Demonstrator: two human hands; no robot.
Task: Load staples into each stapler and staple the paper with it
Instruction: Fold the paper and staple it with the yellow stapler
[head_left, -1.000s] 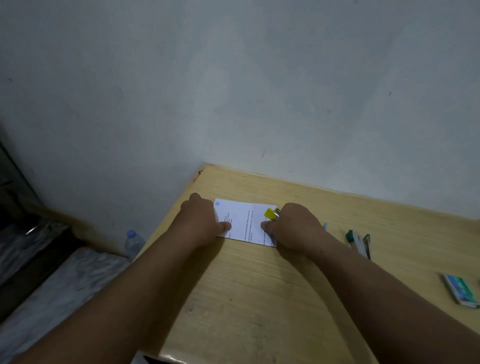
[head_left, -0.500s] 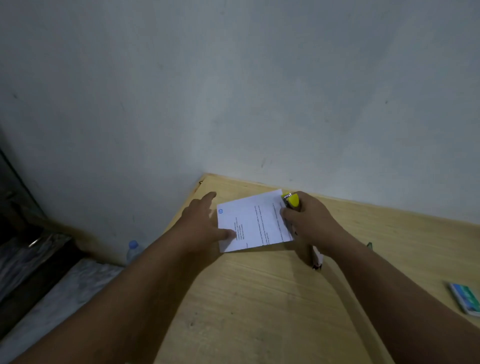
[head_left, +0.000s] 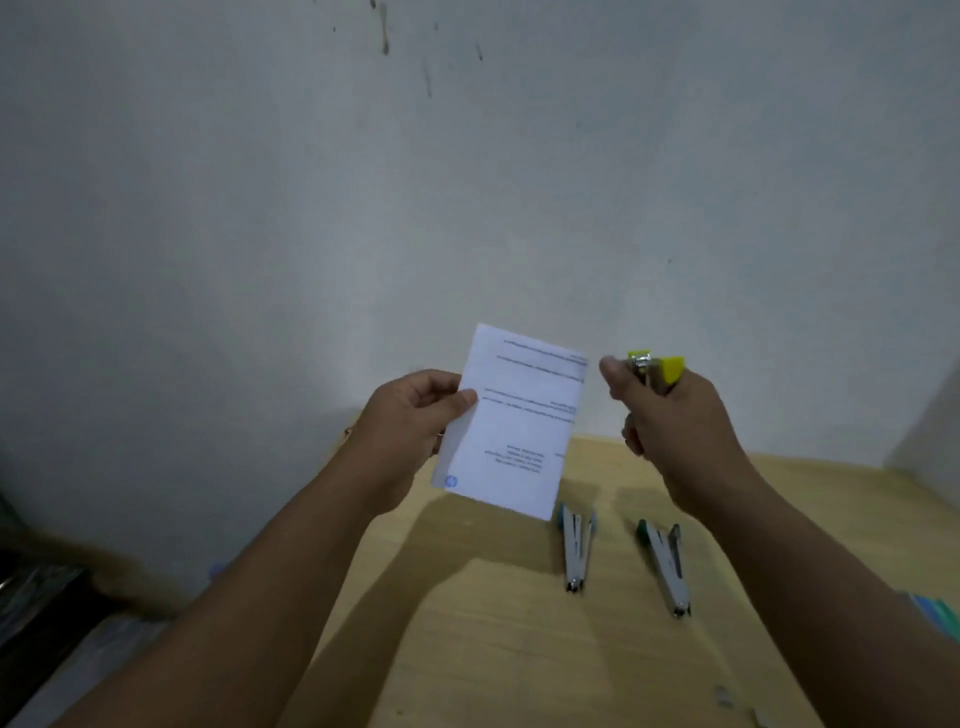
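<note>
Two staplers (head_left: 576, 551) (head_left: 667, 566) lie splayed open on the table (head_left: 493, 649), pointing away, below and right of the paper (head_left: 514, 421). The left hand (head_left: 410, 421) pinches the raised paper's left edge. Just right of the paper, apart, the right hand (head_left: 670, 415) grips the yellow stapler (head_left: 657, 371), nearest its top corner.

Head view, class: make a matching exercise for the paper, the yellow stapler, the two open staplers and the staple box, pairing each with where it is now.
Things:
1. paper
2. yellow stapler
3. open staplers
4. staple box

Places:
a. lying on the table, spread open
b. held up in the right hand
c. at the right edge of the view, partly behind the right arm
d. pinched in the left hand, off the table

Pairs: 1-d, 2-b, 3-a, 4-c
</note>
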